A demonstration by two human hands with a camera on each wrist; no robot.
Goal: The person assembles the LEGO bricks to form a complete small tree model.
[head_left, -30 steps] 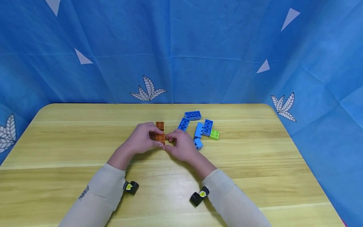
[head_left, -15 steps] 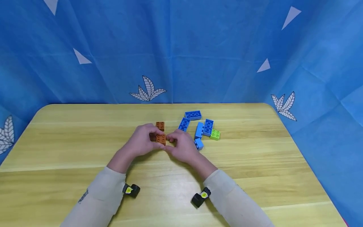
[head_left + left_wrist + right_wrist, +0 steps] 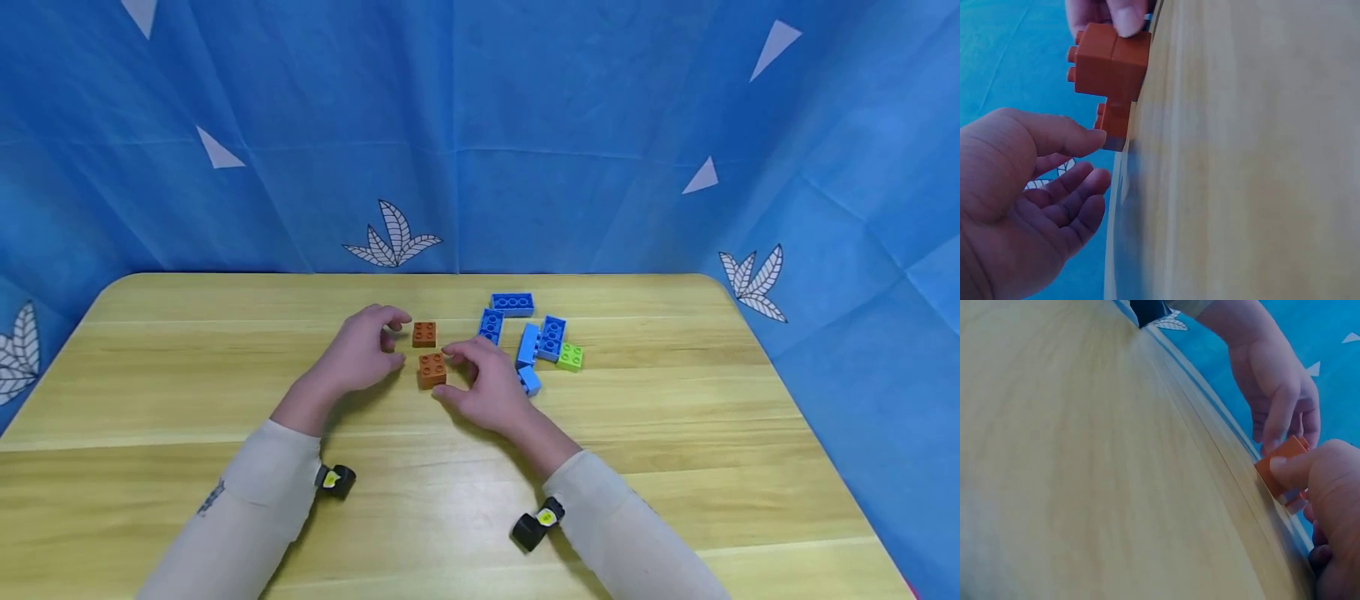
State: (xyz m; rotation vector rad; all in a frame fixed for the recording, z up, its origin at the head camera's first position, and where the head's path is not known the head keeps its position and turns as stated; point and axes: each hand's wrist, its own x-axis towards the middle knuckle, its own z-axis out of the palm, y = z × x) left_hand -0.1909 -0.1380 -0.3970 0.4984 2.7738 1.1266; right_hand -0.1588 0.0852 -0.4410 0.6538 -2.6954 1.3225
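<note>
Two short orange toy bricks, one piled on the other, form a stack (image 3: 432, 372) with studs on top; a seam shows across it in the left wrist view. My right hand (image 3: 489, 388) pinches this stack at its right side, thumb at the near corner and index finger at the far one. Behind it lies another orange brick (image 3: 424, 334), apart from the stack in the head view. Left of both is my left hand (image 3: 358, 350), fingers loosely bent and holding nothing. In the left wrist view its thumb (image 3: 1072, 136) overlaps the farther brick; touching cannot be told.
Several blue bricks (image 3: 512, 304) lie loose to the right and behind my right hand, some with their hollow undersides up. A small lime green brick (image 3: 570, 357) sits at their right. The wooden table (image 3: 645, 433) ends at a blue curtain (image 3: 570, 100).
My left hand has let go of the orange stack and drawn back to the left. The stack has shifted slightly right and towards me, with my right hand still at it.
</note>
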